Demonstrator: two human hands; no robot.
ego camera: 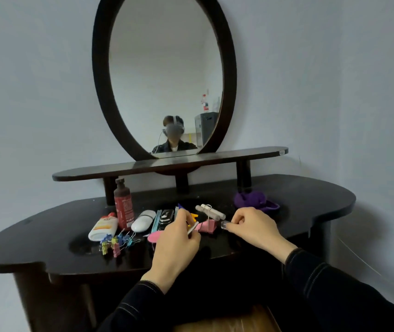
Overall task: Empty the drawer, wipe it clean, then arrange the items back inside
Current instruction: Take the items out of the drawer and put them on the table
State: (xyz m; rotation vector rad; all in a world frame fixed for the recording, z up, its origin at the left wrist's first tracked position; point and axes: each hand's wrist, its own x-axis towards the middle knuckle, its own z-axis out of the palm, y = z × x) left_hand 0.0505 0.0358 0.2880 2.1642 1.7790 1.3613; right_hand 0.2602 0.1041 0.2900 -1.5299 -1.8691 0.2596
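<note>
Small items lie in a row on the dark dressing table [299, 202]: a white tube [102, 227], a red bottle [123, 204], a white oval case [143, 220], coloured binder clips [117, 242], a pink clip [206, 225] and white sticks [211, 212]. My left hand [179, 245] rests over the middle of the row, closed on a thin white stick [193, 228]. My right hand [253, 227] pinches a small clear piece [224, 225] just right of the pink clip. The drawer is hidden below the table edge.
A purple cloth [254, 200] lies at the back right of the table. A raised shelf [167, 165] and an oval mirror [165, 75] stand behind the items. A wooden floor [227, 324] shows below my arms.
</note>
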